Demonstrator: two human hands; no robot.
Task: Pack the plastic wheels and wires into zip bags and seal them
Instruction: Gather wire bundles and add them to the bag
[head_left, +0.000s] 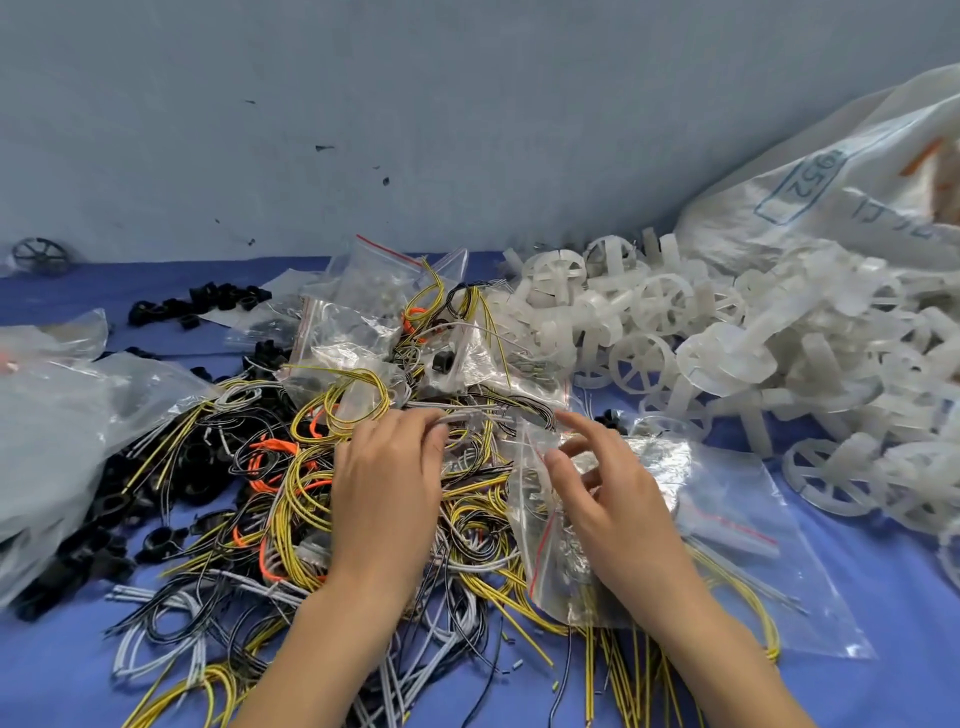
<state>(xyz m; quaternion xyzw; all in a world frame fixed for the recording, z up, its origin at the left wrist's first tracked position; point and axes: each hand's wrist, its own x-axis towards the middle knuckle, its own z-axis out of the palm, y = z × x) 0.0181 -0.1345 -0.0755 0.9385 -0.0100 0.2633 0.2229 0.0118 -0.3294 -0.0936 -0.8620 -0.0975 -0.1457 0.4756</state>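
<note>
**Wires (291, 499) heaped mid-table, one bundle pinched up, zip bag in the other hand**

Wires are everywhere: yellow, black, grey and orange loops sprawl across the near middle of the blue table (883, 597). The left hand (387, 499) is down on the pile, its fingertips pinching a grey wire bundle (470, 417) at the far edge of the heap. Just to the right, the right hand (618, 509) has a small zip bag (545, 561), thumb curled against the plastic and index finger stretched out straight. The bag hangs over the wires, its red strip showing, right beside the grey bundle.

To the far right, the plastic wheels (727, 353) lie in a big white drift, spilling from a white sack (831, 197). A flat clear bag (753, 519) lies under the right hand. More crumpled zip bags (363, 312) sit at the far middle, black rings (197, 301) at the far left, and a large clear sack (62, 426) on the left edge.
</note>
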